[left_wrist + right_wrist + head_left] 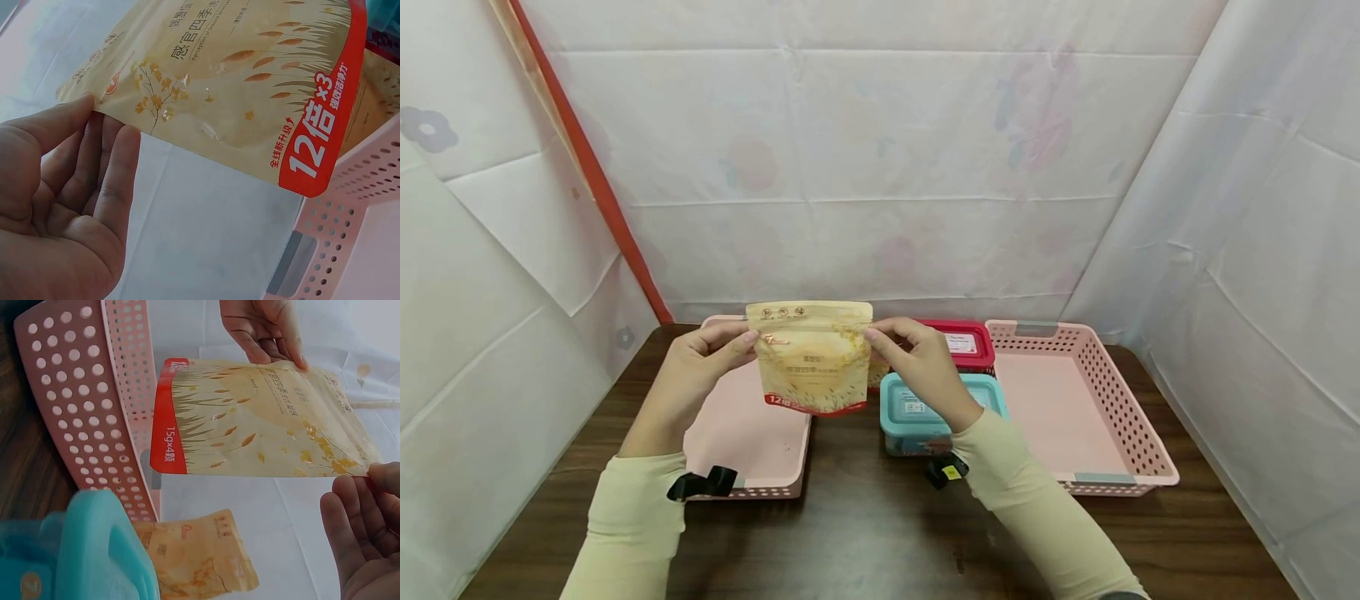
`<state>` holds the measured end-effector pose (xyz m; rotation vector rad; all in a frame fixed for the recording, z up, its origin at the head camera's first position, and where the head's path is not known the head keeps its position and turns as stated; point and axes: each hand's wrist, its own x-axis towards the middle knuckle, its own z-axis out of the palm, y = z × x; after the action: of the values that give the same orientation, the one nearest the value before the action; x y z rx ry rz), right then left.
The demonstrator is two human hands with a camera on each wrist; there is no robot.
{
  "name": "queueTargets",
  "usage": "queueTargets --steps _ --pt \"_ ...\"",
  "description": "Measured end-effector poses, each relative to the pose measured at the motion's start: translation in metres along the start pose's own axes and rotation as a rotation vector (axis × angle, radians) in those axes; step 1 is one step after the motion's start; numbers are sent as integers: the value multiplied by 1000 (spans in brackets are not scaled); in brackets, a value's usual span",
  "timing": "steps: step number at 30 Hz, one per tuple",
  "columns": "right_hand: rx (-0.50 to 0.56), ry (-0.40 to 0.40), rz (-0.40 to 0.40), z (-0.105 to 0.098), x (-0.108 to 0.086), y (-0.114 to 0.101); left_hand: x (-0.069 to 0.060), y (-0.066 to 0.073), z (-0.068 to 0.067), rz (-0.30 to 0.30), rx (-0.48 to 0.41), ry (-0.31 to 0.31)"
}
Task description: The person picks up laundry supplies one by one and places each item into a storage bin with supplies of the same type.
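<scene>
A pale yellow pouch [814,358] with a red band along its bottom is held upright above the table, its printed front facing the head camera. My left hand [702,364] pinches its left edge near the top between thumb and fingers. On the opposite edge, my right hand [922,364] pinches it the same way. The left wrist view shows the left hand [75,181] gripping the pouch [225,81] by its edge. Behind it, a second similar pouch [194,556] appears in the right wrist view, partly hidden by a teal lid.
A pink basket [745,433] stands on the left and another pink basket [1075,400] on the right of the dark wooden table [865,533]. Between them are a teal-lidded box [898,408] and a red-lidded box [977,346]. White cloth [880,167] hangs behind.
</scene>
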<state>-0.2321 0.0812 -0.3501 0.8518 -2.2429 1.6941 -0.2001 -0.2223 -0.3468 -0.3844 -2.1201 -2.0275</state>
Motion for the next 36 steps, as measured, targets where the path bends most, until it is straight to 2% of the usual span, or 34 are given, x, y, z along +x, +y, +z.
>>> queueTargets --steps 13,19,22,29,36 --pt "23 7 -28 25 14 -1 -10 1 -22 -67 -60 72" --pt "27 -1 -57 36 22 -2 -12 1 -32 -85 -11 94" --pt "32 -12 -62 42 25 -1 -13 -1 -38 -97 -18 103" --pt "47 -10 -33 54 32 4 -13 -1 -47 -53 -60 115" --pt "75 6 -2 60 40 6 -3 -1 -49 -28 -89 155"
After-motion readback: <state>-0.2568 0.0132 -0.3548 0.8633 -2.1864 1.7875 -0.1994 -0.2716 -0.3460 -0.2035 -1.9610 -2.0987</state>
